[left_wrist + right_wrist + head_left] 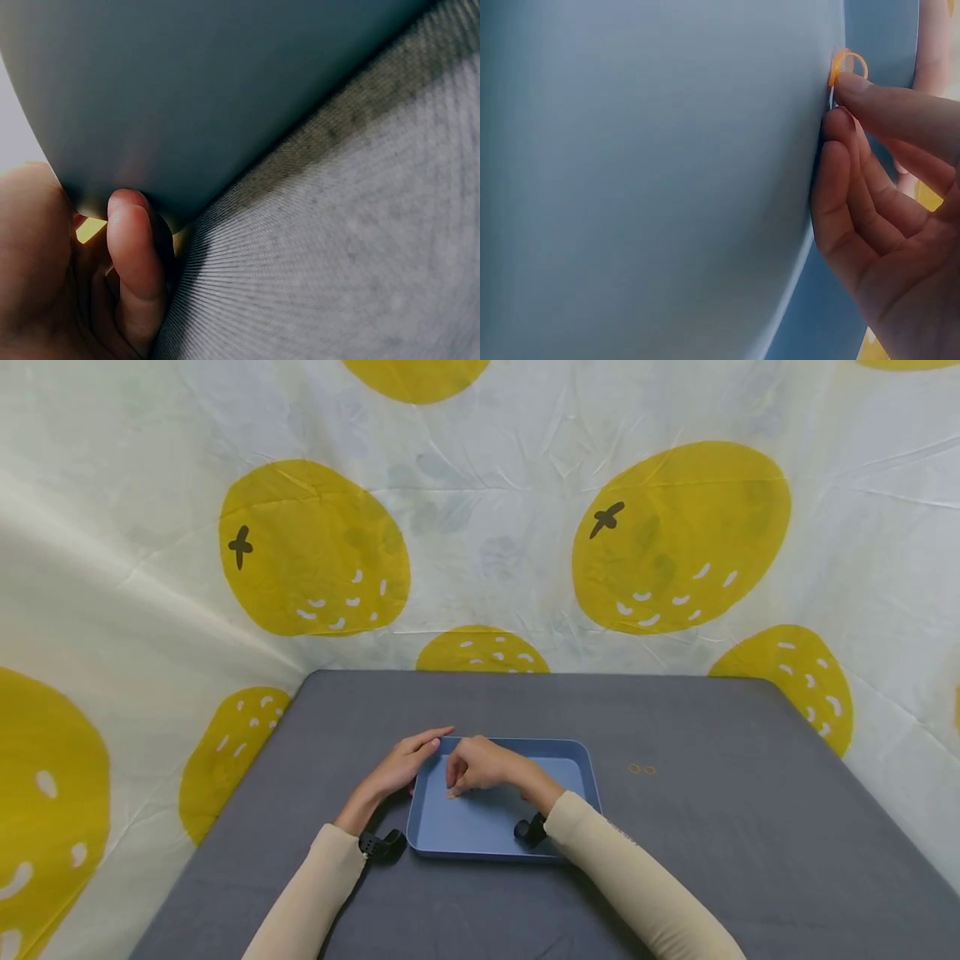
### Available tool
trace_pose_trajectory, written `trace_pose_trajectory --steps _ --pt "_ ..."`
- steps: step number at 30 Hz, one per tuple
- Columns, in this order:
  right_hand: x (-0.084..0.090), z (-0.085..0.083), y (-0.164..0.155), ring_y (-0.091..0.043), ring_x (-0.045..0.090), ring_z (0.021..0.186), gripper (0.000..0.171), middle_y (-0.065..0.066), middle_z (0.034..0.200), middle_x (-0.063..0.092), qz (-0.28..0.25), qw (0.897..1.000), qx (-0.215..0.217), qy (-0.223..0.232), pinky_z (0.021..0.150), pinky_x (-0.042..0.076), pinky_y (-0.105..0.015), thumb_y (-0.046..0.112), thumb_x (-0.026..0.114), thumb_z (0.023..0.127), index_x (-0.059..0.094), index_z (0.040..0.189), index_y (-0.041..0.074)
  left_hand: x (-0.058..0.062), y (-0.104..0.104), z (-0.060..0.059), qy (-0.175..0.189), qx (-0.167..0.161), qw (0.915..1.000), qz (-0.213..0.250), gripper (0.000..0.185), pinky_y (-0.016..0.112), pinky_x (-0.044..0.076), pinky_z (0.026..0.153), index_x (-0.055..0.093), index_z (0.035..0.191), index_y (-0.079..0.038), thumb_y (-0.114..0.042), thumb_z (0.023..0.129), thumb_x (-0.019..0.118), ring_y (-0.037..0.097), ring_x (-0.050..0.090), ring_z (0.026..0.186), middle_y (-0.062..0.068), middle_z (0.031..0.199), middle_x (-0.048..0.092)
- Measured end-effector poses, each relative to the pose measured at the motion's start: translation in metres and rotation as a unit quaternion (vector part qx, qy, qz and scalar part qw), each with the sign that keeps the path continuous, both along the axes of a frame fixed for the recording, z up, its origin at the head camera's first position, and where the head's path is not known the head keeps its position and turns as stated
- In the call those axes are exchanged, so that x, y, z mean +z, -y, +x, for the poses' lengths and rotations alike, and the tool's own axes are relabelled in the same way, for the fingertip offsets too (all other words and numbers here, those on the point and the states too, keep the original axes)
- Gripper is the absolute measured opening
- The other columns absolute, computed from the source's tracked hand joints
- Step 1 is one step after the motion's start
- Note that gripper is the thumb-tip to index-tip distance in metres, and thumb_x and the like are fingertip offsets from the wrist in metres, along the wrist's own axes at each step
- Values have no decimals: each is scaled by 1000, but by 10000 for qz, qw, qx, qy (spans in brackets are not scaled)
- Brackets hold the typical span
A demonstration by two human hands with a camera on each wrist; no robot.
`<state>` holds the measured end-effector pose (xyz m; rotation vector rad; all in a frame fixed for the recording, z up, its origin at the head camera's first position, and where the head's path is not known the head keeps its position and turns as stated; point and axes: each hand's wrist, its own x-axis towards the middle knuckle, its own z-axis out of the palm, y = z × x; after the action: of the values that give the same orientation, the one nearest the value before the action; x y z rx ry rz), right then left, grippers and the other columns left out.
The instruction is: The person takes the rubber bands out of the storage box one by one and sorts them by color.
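Note:
A shallow blue rectangular tray (480, 827) lies on the grey table. My left hand (401, 766) holds its far left corner, the thumb along the rim. In the left wrist view, a bent finger (131, 240) presses on the outer wall of the tray (225, 82). Inside the tray, toward its left side, my right hand (483, 764) reaches down with its fingers curled. In the right wrist view, the thumb and a fingertip of that hand (889, 195) pinch a thin orange rubber band (862, 64), whose loop stands out past the thumb.
Two thin orange rubber bands (642, 769) lie side by side on the table right of the tray. The grey cloth-covered table (712, 843) extends on all sides. A white curtain (487, 552) with yellow fruit prints hangs behind it.

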<state>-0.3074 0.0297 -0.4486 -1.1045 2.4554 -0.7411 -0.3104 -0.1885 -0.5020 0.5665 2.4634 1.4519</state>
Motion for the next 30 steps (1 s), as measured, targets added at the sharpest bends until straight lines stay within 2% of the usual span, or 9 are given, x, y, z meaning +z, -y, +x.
trace_pose_trajectory --steps 8,18,26,30 --pt "0 -1 -3 -4 57 63 10 6 75 71 43 10000 44 -45 59 47 -18 9 78 92 80 83 13 0 -1 -2 -46 25 10000 -40 44 36 49 42 48 156 -30 -38 114 40 16 44 40 11 155 51" --pt "8 2 -10 -11 65 62 14 2 72 72 -225 9995 -141 197 58 53 -23 1 73 92 79 82 9 -1 -2 -3 -102 7 9999 -55 43 36 48 41 50 155 -32 -38 113 40 15 42 39 12 155 51" --pt "6 6 -11 -16 69 65 12 -2 75 74 -299 9979 -317 477 60 56 -25 1 74 93 78 83 8 -3 -2 1 -66 57 9999 -52 43 34 48 40 50 155 -32 -37 113 40 14 41 39 11 156 50" --pt "5 5 -11 -15 69 65 13 -2 75 75 -323 9979 -303 469 60 56 -25 1 75 92 78 82 8 -2 0 2 -91 60 9999 20 43 35 48 40 50 155 -31 -37 113 41 14 40 38 13 157 50"
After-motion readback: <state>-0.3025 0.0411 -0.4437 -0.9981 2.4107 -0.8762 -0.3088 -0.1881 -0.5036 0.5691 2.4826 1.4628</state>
